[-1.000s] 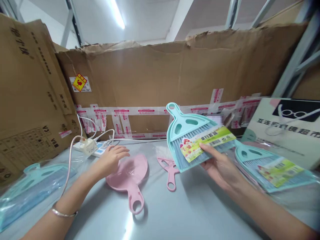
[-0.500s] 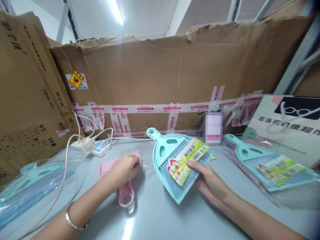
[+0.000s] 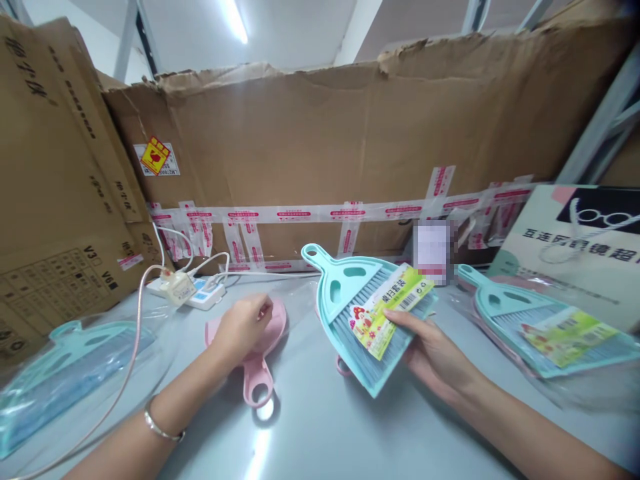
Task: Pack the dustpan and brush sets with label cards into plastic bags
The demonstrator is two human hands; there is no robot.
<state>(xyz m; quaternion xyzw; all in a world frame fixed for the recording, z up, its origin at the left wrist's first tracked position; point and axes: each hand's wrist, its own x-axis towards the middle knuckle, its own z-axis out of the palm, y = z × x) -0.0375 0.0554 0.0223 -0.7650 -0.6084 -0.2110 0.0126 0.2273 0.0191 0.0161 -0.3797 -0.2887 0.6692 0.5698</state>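
Observation:
My right hand (image 3: 434,352) holds a teal dustpan-and-brush set (image 3: 357,308) by its lower right corner, thumb on the yellow-green paper label (image 3: 390,308). The set is tilted, handle pointing up-left. A pink brush handle (image 3: 341,366) peeks out from under it. My left hand (image 3: 243,324) rests closed on a pink dustpan (image 3: 260,363) lying on the grey table (image 3: 320,433), its ring handle toward me. A thin clear bag (image 3: 300,300) lies by the pink pan.
Bagged teal sets lie at the far left (image 3: 55,380) and at the right (image 3: 545,330). A white power strip (image 3: 193,293) with cables sits at the back left. Taped cardboard walls (image 3: 350,167) close off the back and left. A printed bag (image 3: 580,250) leans at the right.
My right hand lowered the teal set from mid-air to just above the table, covering the pink brush. My left hand closed onto the pink dustpan, which shifted slightly.

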